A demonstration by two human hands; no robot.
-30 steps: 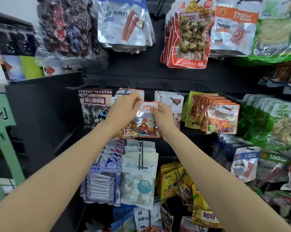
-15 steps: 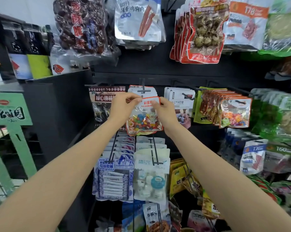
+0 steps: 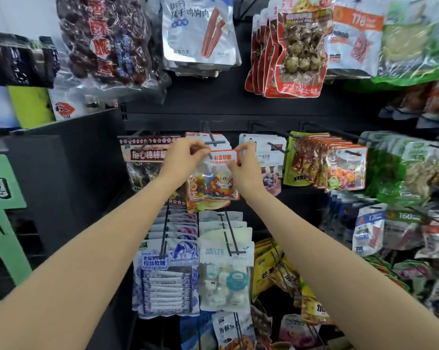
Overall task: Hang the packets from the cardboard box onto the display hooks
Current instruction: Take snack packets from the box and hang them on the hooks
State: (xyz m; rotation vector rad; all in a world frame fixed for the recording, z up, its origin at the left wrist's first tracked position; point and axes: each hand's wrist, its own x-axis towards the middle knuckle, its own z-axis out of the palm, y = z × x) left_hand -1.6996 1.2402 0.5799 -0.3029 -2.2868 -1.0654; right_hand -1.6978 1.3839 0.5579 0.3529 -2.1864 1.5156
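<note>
2 hands: left hand point(image 3: 182, 157), right hand point(image 3: 243, 170) still pinching candy packet point(image 3: 214, 180) | hook point(image 3: 212, 142) now closer

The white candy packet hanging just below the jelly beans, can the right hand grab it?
Probably not right now: the right hand is busy pinching the color beans packet. Nothing blocks the white candy packet below, so once freed it likely could.

Both hands point(image 3: 185, 157) point(image 3: 243, 165) raised, fingers pinching.
</note>
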